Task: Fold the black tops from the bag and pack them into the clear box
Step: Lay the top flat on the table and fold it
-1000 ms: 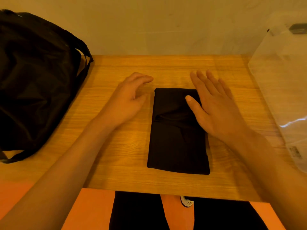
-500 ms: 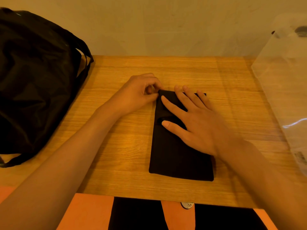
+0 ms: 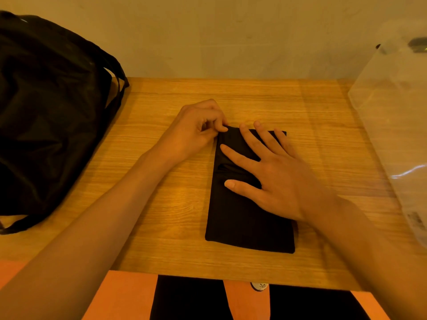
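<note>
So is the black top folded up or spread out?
Folded: the black top lies as a narrow rectangle under the right hand.

A narrow folded black fabric top (image 3: 249, 218) lies lengthwise near the middle of the rectangular light wooden table (image 3: 323, 112). It sits between the large black fabric bag (image 3: 50, 125) at the left edge and the clear plastic box (image 3: 397, 125) at the right, well apart from both. The right hand (image 3: 277, 176) rests flat on the top's far half, and the left hand (image 3: 196, 132), just beside it, pinches the far left corner.
</note>
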The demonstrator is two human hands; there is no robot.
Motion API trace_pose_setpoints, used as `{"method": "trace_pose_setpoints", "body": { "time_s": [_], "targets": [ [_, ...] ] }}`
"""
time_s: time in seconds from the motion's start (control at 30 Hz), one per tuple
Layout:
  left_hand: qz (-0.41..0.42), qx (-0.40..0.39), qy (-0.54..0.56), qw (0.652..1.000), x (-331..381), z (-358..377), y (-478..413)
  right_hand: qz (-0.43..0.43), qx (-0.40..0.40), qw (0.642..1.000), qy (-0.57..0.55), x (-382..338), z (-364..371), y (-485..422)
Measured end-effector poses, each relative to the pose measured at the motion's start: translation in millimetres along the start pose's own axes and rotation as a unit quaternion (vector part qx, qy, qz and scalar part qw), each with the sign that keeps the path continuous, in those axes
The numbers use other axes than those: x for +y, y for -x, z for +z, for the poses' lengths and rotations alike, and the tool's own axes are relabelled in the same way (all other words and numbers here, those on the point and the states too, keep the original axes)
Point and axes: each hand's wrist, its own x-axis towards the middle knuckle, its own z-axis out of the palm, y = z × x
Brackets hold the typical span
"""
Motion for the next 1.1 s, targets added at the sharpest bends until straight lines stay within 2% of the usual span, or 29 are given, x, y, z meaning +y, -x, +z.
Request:
{"method": "trace_pose_setpoints", "body": {
  "time_s": [0.13, 0.3, 0.37, 0.43, 0.47, 0.53, 0.6, 0.67, 0.7, 0.73, 0.8, 0.87, 0.93, 1.0, 1.1],
  "targets": [
    [-0.014, 0.021, 0.008, 1.0, -0.5, -5.6, 8.4, -0.002, -0.02, 1.0, 0.011, 0.4, -4.2, 1.6],
    [-0.014, 0.062, -0.036, 0.997, 25.3, -9.0, 22.8, -0.007, -0.042, 0.999, 0.009, -0.6, -12.1, 3.8],
    [-0.029, -0.03, -0.057, 0.998, 38.5, -6.7, 30.1, -0.011, -0.041, 0.999, 0.005, -2.4, -14.3, 7.6],
    [-0.023, -0.153, -0.129, 0.98, 40.4, -0.6, 37.9, -0.006, -0.034, 0.999, 0.004, -2.6, -14.6, 13.4],
    [-0.017, -0.193, -0.174, 0.965, 37.8, 2.0, 41.0, -0.002, -0.033, 0.999, 0.002, -2.1, -13.2, 17.4],
    [-0.015, -0.221, -0.224, 0.949, 33.2, 3.6, 43.5, 0.002, -0.021, 1.0, -0.017, -1.2, -9.6, 26.7],
    [-0.042, -0.213, -0.169, 0.962, 38.7, 0.4, 43.4, 0.02, 0.04, 0.997, -0.065, 2.1, -8.2, 36.8],
    [-0.09, -0.159, -0.056, 0.982, 51.5, -3.8, 41.8, 0.044, 0.168, 0.977, -0.12, 9.8, -8.6, 43.2],
    [-0.093, -0.129, -0.033, 0.987, 58.2, -4.5, 40.5, 0.056, 0.22, 0.963, -0.142, 14.5, -9.7, 43.1],
    [-0.082, -0.113, -0.046, 0.989, 64.9, -4.0, 38.9, 0.07, 0.238, 0.957, -0.15, 18.8, -11.4, 40.3],
    [-0.057, -0.138, -0.13, 0.98, 73.0, 2.5, 36.4, 0.09, 0.181, 0.971, -0.128, 21.4, -14.4, 28.9],
    [-0.054, -0.194, -0.233, 0.951, 70.9, 14.1, 38.1, 0.093, 0.093, 0.988, -0.076, 18.5, -11.0, 18.5],
    [-0.057, -0.215, -0.28, 0.934, 61.3, 25.1, 44.3, 0.099, 0.039, 0.993, -0.045, 17.0, -4.3, 15.2],
    [-0.054, -0.21, -0.258, 0.942, 55.1, 28.6, 49.3, 0.106, 0.042, 0.993, -0.036, 17.2, 3.4, 18.3],
    [-0.066, -0.168, -0.153, 0.972, 63.1, 17.9, 54.4, 0.118, 0.073, 0.989, -0.053, 22.1, 7.4, 25.4]
  ]
}}
